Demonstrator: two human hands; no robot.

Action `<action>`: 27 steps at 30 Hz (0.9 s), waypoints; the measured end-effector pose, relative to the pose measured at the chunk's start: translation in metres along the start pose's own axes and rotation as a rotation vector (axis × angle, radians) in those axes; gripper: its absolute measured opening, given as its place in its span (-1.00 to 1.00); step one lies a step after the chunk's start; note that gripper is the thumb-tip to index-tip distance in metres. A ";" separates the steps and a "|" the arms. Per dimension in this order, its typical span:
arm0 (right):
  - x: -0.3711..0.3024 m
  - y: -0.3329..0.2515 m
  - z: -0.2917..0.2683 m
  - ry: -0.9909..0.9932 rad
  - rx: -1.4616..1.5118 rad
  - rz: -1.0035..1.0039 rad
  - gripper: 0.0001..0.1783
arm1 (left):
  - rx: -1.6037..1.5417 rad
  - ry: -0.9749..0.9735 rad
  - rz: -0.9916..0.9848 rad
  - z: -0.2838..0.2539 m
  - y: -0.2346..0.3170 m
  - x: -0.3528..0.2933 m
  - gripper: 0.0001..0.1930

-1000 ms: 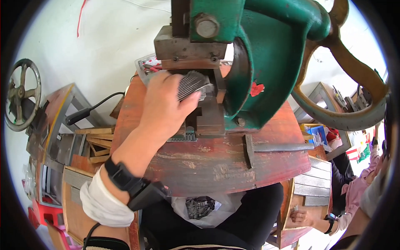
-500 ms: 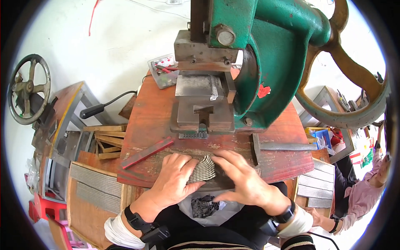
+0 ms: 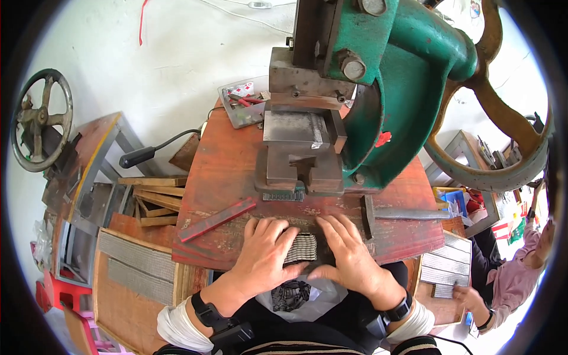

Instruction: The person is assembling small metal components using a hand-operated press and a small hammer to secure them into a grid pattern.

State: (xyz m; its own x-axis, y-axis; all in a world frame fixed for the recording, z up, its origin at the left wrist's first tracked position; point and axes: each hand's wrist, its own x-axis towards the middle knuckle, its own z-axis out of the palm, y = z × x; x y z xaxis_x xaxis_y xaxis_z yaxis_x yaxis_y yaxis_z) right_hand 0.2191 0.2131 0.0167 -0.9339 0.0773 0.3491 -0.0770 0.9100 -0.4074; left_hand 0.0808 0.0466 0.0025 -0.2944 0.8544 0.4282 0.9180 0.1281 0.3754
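We see a stack of small ridged grey strips point(image 3: 303, 246) at the near edge of the table point(image 3: 236, 160), in the space between the two hands. The left hand point(image 3: 263, 251) is closed on the stack's left end, its fingers along the far side and its thumb on the near side. The right hand point(image 3: 355, 260) is spread wide, thumb well apart from the fingers, just beside the stack's other end with a dark gap between. Nearer to us than both hands, below the table edge, is a white bag point(image 3: 322, 305) with dark scraps point(image 3: 290, 294) in it. Just beyond the left hand we find a red bar point(image 3: 217, 219) lying aslant; just beyond the right hand lies a hammer point(image 3: 408, 213), its handle pointing right. Farther past both hands stands a green press point(image 3: 414, 89). Well to the left hand's left we see a wooden tray point(image 3: 139, 305) of grey sheets point(image 3: 142, 269); well to the right hand's right, a co-worker's hand point(image 3: 470, 299) is near similar sheets point(image 3: 447, 260).
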 end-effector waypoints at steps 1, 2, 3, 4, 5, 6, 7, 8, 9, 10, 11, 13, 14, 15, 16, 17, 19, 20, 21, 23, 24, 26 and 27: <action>-0.009 0.002 0.007 -0.031 -0.072 0.064 0.24 | -0.004 0.001 0.000 0.001 -0.001 0.001 -0.32; -0.009 -0.002 0.008 -0.034 -0.075 0.065 0.24 | -0.008 -0.005 -0.009 0.002 -0.001 0.001 -0.32; -0.008 -0.008 0.011 -0.078 -0.195 0.095 0.27 | -0.013 -0.015 -0.016 0.002 -0.001 0.001 -0.31; -0.008 -0.013 0.014 -0.123 -0.315 0.125 0.31 | -0.017 -0.018 -0.015 0.003 -0.001 0.001 -0.31; -0.008 -0.016 0.020 -0.150 -0.332 0.147 0.34 | -0.017 -0.022 -0.009 0.003 0.000 0.001 -0.32; -0.006 -0.018 0.022 -0.153 -0.333 0.149 0.34 | -0.018 -0.025 -0.005 0.003 -0.001 0.001 -0.32; -0.004 -0.020 0.024 -0.161 -0.349 0.163 0.34 | -0.021 -0.026 -0.005 0.003 -0.001 0.001 -0.32; -0.003 -0.021 0.025 -0.170 -0.366 0.178 0.34 | -0.021 -0.034 -0.002 0.003 -0.002 0.000 -0.33; -0.002 -0.021 0.024 -0.191 -0.370 0.185 0.34 | -0.020 -0.040 0.003 0.003 -0.002 0.000 -0.35; -0.002 -0.021 0.023 -0.192 -0.372 0.186 0.34 | -0.022 -0.039 0.004 0.004 -0.002 0.000 -0.35; -0.002 -0.020 0.023 -0.199 -0.365 0.184 0.34 | -0.024 -0.038 -0.004 0.005 -0.002 0.000 -0.35; 0.000 -0.022 0.021 -0.207 -0.361 0.188 0.35 | -0.031 -0.038 -0.009 0.004 -0.002 0.001 -0.36; 0.001 -0.023 0.019 -0.188 -0.373 0.183 0.31 | -0.051 -0.046 -0.024 0.004 -0.002 0.003 -0.37; 0.002 -0.025 0.017 -0.167 -0.386 0.175 0.27 | -0.070 -0.052 -0.039 0.004 -0.002 0.003 -0.37; 0.001 -0.022 0.011 -0.168 -0.390 0.175 0.27 | -0.073 -0.049 -0.038 0.004 -0.002 0.003 -0.37; -0.002 -0.014 -0.001 -0.100 -0.222 0.107 0.12 | -0.069 -0.030 -0.045 0.004 -0.003 0.002 -0.37; -0.012 0.007 -0.028 0.027 -0.099 0.085 -0.19 | -0.057 -0.003 -0.065 0.004 -0.004 0.000 -0.38; -0.019 0.020 -0.043 0.087 -0.143 0.137 -0.32 | -0.053 -0.010 -0.084 0.003 -0.004 -0.002 -0.38; -0.023 0.034 -0.058 0.121 -0.226 0.188 -0.37 | -0.057 -0.011 -0.090 0.002 -0.002 -0.001 -0.38; -0.034 0.072 -0.077 0.068 -0.314 0.267 -0.41 | -0.076 -0.008 -0.081 0.005 -0.002 0.001 -0.39; -0.039 0.087 -0.083 -0.016 -0.321 0.290 -0.40 | -0.088 -0.006 -0.075 0.005 -0.002 0.001 -0.39; -0.040 0.096 -0.085 -0.053 -0.295 0.262 -0.41 | -0.084 -0.007 -0.083 0.002 0.000 0.002 -0.40; -0.037 0.098 -0.085 -0.067 -0.325 0.242 -0.42 | -0.084 -0.011 -0.086 0.002 0.000 0.002 -0.40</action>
State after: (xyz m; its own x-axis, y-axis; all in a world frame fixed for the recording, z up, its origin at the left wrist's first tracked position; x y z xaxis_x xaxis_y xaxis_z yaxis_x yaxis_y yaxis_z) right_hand 0.2760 0.3347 0.0358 -0.9331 0.2879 0.2154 0.2519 0.9509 -0.1796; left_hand 0.0808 0.0495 0.0017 -0.3673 0.8478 0.3825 0.8639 0.1586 0.4781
